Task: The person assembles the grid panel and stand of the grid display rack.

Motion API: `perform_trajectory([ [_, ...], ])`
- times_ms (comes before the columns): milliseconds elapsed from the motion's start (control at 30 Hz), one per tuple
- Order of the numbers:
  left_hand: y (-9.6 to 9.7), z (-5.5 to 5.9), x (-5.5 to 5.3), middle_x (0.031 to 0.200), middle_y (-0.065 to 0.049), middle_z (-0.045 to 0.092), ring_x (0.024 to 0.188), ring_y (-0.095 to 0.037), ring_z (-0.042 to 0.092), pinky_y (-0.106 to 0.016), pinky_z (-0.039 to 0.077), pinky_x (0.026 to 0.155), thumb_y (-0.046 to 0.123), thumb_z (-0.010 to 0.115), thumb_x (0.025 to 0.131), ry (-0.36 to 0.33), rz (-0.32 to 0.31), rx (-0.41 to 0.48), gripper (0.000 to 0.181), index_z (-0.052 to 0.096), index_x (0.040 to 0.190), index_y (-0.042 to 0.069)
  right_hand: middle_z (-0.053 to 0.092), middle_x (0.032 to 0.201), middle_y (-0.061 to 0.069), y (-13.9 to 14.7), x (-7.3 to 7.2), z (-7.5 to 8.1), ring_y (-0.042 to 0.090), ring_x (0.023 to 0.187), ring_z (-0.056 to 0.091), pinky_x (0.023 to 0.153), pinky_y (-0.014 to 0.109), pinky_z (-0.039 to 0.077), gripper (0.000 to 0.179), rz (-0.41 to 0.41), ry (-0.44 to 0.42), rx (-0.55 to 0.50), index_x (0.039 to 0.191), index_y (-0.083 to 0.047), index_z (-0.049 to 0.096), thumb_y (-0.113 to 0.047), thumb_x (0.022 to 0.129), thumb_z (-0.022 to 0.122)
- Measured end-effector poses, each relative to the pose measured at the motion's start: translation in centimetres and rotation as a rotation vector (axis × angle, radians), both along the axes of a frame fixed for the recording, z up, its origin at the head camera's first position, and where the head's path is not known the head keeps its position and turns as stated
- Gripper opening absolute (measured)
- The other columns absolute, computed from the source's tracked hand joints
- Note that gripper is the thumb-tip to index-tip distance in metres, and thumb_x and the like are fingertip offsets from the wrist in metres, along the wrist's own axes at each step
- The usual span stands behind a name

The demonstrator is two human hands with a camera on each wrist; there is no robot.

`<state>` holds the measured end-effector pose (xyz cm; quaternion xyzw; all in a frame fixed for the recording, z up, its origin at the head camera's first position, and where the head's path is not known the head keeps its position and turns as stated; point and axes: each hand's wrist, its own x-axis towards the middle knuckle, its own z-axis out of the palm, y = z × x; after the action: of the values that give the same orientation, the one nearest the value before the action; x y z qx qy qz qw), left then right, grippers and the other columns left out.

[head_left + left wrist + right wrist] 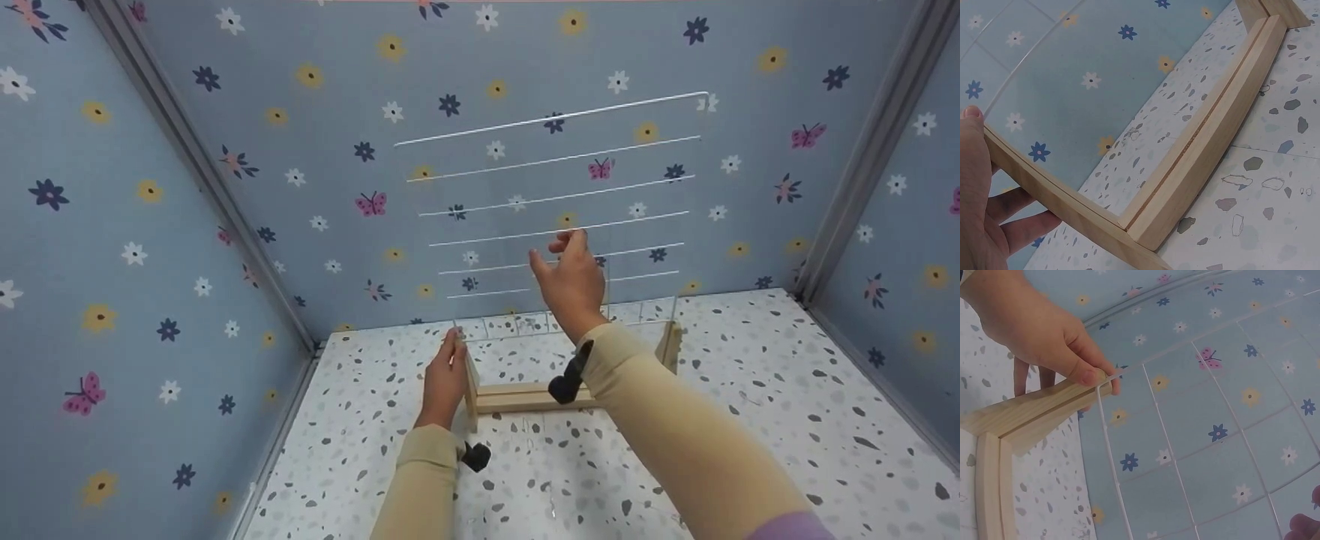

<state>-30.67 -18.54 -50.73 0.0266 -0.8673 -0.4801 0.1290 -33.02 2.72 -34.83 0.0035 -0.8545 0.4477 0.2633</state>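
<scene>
A white wire grid panel (551, 161) rises from a pale wooden frame (525, 405). That frame has a grooved crossbar (1202, 135) and two uprights. My left hand (444, 379) pinches the top of the left wooden upright (1055, 194), thumb on one side and fingers on the other. In the right wrist view, this hand's thumb and fingertip meet at the panel's corner (1100, 385). In front of the panel's middle, my right hand (574, 281) is raised with bent fingers and the thumb apart. Its fingertips (1303, 526) lie beside a wire; I cannot tell if they grip it.
A speckled white tabletop (360, 465) lies under the frame. Blue flowered panels form the back wall (337, 277), the left wall (127, 360) and the right wall (915, 262), with grey metal strips at the corners. The right wooden upright (670, 346) stands at the frame's far end.
</scene>
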Motion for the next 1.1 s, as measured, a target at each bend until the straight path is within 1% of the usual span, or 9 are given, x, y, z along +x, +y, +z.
perform_trajectory([
  [200, -0.1, 0.0, 0.1, 0.143, 0.005, 0.034, 0.13, -0.016, 0.033, -0.038, 0.03, 0.103, 0.042, 0.037, 0.098, 0.004, -0.021, 0.031, 0.05, 0.023, 0.145, 0.031, 0.057, 0.102, -0.004, 0.0, 0.1, -0.1, 0.014, 0.075, 0.056, 0.063, 0.034, 0.044, 0.049, -0.008, -0.001, 0.0, 0.115, -0.015, 0.043, -0.047, 0.083, 0.063],
  [267, 0.0, 0.0, 0.1, 0.144, 0.006, 0.034, 0.13, -0.016, 0.032, -0.038, 0.03, 0.103, 0.042, 0.037, 0.098, -0.002, -0.015, 0.027, 0.051, 0.023, 0.145, 0.031, 0.056, 0.101, -0.006, 0.1, 0.2, -0.2, 0.014, 0.073, 0.055, 0.063, 0.033, 0.045, 0.049, -0.007, -0.008, -0.009, 0.115, -0.015, 0.043, -0.047, 0.083, 0.062],
  [400, 0.0, 0.1, 0.1, 0.144, 0.006, 0.033, 0.13, -0.017, 0.032, -0.039, 0.03, 0.103, 0.043, 0.037, 0.097, -0.013, -0.006, 0.026, 0.051, 0.023, 0.145, 0.03, 0.055, 0.1, -0.006, 0.4, 0.2, -0.5, 0.013, 0.078, 0.055, 0.066, 0.033, 0.045, 0.05, -0.003, -0.023, -0.026, 0.116, -0.014, 0.043, -0.048, 0.083, 0.061],
  [533, 0.1, 0.1, 0.2, 0.144, 0.004, 0.034, 0.13, -0.018, 0.033, -0.038, 0.031, 0.103, 0.041, 0.038, 0.098, -0.017, -0.003, 0.044, 0.051, 0.024, 0.145, 0.029, 0.055, 0.1, -0.006, 0.5, 0.3, -0.9, 0.012, 0.081, 0.055, 0.066, 0.032, 0.046, 0.05, -0.007, -0.024, -0.018, 0.116, -0.014, 0.043, -0.049, 0.084, 0.061],
  [700, 0.2, 0.0, 0.2, 0.143, 0.0, 0.037, 0.128, -0.02, 0.036, -0.039, 0.033, 0.101, 0.042, 0.038, 0.097, -0.024, 0.0, 0.048, 0.051, 0.025, 0.145, 0.029, 0.056, 0.099, -0.007, 0.4, 0.2, -1.3, 0.013, 0.077, 0.055, 0.065, 0.033, 0.045, 0.047, -0.013, -0.017, -0.005, 0.113, -0.017, 0.043, -0.049, 0.083, 0.061],
  [867, 0.1, 0.0, 0.2, 0.143, 0.001, 0.036, 0.128, -0.019, 0.036, -0.038, 0.033, 0.101, 0.043, 0.037, 0.097, -0.024, 0.004, 0.041, 0.051, 0.025, 0.145, 0.029, 0.056, 0.1, -0.006, 0.4, 0.1, -1.6, 0.013, 0.082, 0.056, 0.067, 0.033, 0.045, 0.048, -0.004, -0.028, -0.011, 0.114, -0.015, 0.043, -0.048, 0.083, 0.061],
  [967, 0.1, 0.1, 0.3, 0.144, 0.003, 0.034, 0.129, -0.019, 0.034, -0.038, 0.032, 0.102, 0.043, 0.036, 0.097, -0.028, 0.002, 0.037, 0.051, 0.025, 0.145, 0.029, 0.056, 0.1, -0.007, 0.4, 0.1, -1.8, 0.012, 0.08, 0.055, 0.066, 0.032, 0.045, 0.048, -0.003, -0.044, -0.016, 0.114, -0.017, 0.043, -0.049, 0.083, 0.061],
  [1100, 0.1, 0.2, 0.3, 0.144, 0.004, 0.033, 0.129, -0.019, 0.035, -0.038, 0.034, 0.101, 0.043, 0.037, 0.097, -0.028, -0.004, 0.043, 0.051, 0.024, 0.145, 0.031, 0.056, 0.101, -0.005, 0.5, 0.0, -2.0, 0.015, 0.074, 0.055, 0.065, 0.033, 0.044, 0.048, 0.012, -0.036, -0.024, 0.114, -0.017, 0.042, -0.049, 0.083, 0.061],
])
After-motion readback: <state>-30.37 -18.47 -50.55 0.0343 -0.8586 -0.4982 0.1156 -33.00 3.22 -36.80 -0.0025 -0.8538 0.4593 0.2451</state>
